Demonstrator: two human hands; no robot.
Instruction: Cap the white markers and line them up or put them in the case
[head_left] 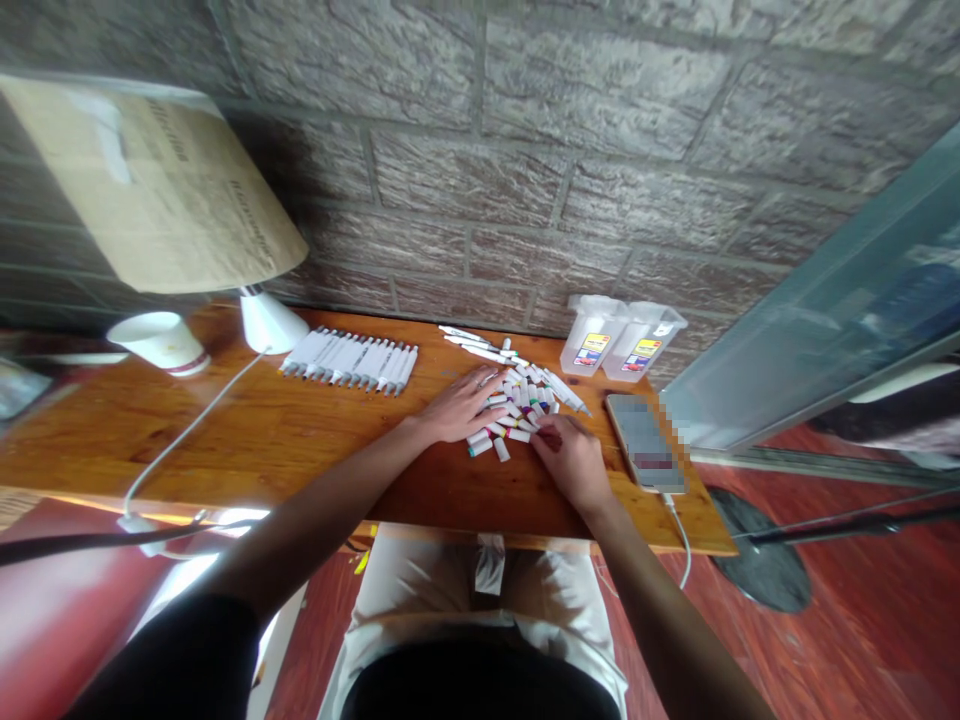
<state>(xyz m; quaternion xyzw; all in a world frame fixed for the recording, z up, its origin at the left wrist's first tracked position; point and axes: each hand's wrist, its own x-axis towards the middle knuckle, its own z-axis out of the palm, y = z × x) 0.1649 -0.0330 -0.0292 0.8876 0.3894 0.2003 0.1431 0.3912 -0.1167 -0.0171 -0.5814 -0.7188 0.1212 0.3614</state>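
Note:
A loose heap of white markers (pixel 519 408) with coloured caps lies on the wooden table (pixel 300 440). My left hand (pixel 459 405) rests flat on the left side of the heap, fingers spread and open. My right hand (pixel 571 458) sits at the heap's near right edge, its fingers curled and pinched on a marker there. A tidy row of white markers (pixel 351 360) lies side by side further left. A few more markers (pixel 476 343) lie scattered behind the heap.
Two clear plastic containers (pixel 622 340) stand at the back right by the brick wall. A phone (pixel 646 442) on a cable lies right of my right hand. A lamp (pixel 150 190), its white base (pixel 268 322) and a white cup (pixel 159 342) stand back left.

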